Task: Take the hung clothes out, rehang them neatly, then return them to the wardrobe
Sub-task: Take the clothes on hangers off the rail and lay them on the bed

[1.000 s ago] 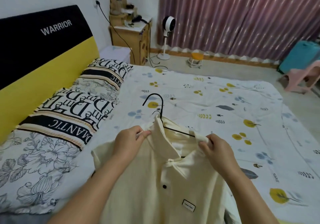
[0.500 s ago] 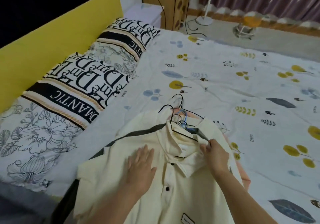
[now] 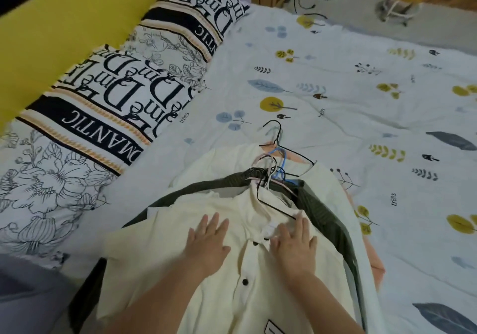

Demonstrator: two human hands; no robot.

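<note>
**Smoothing the cream shirt on the pile**

Both my left hand (image 3: 209, 240) and right hand (image 3: 294, 243) lie flat, fingers spread, pressing the cream shirt (image 3: 232, 289) atop the clothes stacked on the bed (image 3: 361, 101). The soft cotton could bunch if I push unevenly. The thin wire hangers (image 3: 273, 168) overlap and may tangle when lifted.

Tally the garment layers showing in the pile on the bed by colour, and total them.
Cream: 2, the top shirt and a lower cream layer
Dark green: 1, the dark green garment
Peach: 1, the peach garment
Total: 4 showing; others may be hidden.
</note>
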